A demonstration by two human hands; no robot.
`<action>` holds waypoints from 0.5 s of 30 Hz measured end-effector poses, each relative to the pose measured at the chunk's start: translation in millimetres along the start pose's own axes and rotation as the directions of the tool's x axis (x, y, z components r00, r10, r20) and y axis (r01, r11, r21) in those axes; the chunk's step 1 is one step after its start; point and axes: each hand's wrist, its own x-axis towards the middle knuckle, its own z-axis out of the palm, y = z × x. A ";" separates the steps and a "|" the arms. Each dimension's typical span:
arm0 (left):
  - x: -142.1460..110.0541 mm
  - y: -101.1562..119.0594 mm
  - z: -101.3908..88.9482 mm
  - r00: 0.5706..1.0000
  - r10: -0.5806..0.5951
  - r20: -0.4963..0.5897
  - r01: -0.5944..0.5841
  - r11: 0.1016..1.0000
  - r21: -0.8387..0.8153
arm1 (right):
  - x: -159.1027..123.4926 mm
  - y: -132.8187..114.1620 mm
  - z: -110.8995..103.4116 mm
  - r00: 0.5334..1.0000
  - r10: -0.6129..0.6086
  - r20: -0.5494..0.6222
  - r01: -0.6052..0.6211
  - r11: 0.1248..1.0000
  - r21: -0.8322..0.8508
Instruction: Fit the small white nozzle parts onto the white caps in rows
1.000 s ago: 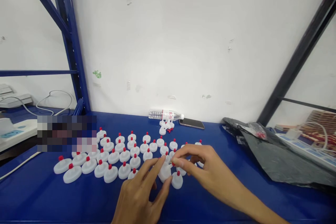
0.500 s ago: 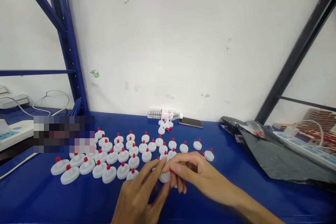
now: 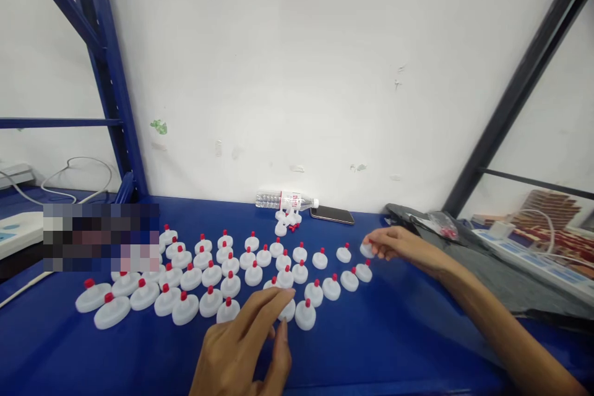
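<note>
Several white round caps with red tips [image 3: 211, 273] stand in rows on the blue table [image 3: 399, 334]. My left hand [image 3: 245, 346] rests near the front of the rows, its fingers pinched on a white cap [image 3: 286, 309]. My right hand [image 3: 394, 243] is stretched out to the right end of the back row, fingertips closed on another white cap [image 3: 366, 250] just above the table.
A plastic water bottle [image 3: 285, 200] lies by the wall with a few loose caps [image 3: 285, 223] and a phone [image 3: 331, 215] beside it. A black plastic bag [image 3: 487, 266] covers the table's right side. Blue shelf posts [image 3: 109, 93] and cables [image 3: 69, 167] are at the left.
My right hand left the cap held by both hands and reached out to the right end of the rows with a cap in its fingertips. The left hand stayed put.
</note>
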 end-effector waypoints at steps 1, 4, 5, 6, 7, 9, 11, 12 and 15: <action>0.2 0.2 0.2 1.000 -0.002 -0.005 0.002 1.000 0.001 | 5.8 9.8 0.7 0.998 0.045 0.048 -0.044 0.999 -0.015; 1.2 2.1 -0.8 1.000 -0.007 -0.016 0.007 1.000 0.001 | 16.7 26.3 11.6 0.991 0.103 0.085 -0.096 0.992 -0.081; 1.5 2.9 -1.3 1.000 -0.008 -0.015 0.008 1.000 0.000 | 18.0 27.4 15.5 0.993 0.092 0.074 -0.083 0.990 -0.115; 1.9 3.7 -1.9 1.000 -0.007 -0.015 0.007 1.000 -0.002 | 18.1 26.9 18.6 0.996 0.071 0.062 -0.060 0.986 -0.156; 2.3 4.2 -2.2 1.000 -0.007 -0.014 0.007 1.000 -0.005 | 17.5 25.3 20.7 0.998 0.044 0.053 -0.033 0.979 -0.199; 2.9 4.7 -2.1 1.000 -0.007 -0.023 0.006 1.000 -0.016 | 14.8 21.5 22.4 0.999 0.001 0.045 0.011 0.964 -0.267; 3.4 4.2 -1.1 0.999 0.000 -0.035 -0.001 1.000 -0.027 | 12.5 19.7 22.3 0.999 -0.028 0.038 0.038 0.951 -0.307; 3.5 3.6 -0.5 0.999 0.008 -0.037 -0.009 1.000 -0.030 | 12.0 20.0 21.9 0.999 -0.037 0.036 0.047 0.946 -0.319; 3.2 1.0 0.5 0.999 0.034 -0.032 -0.034 0.999 -0.019 | 13.9 24.3 19.1 0.998 -0.038 0.054 0.053 0.949 -0.310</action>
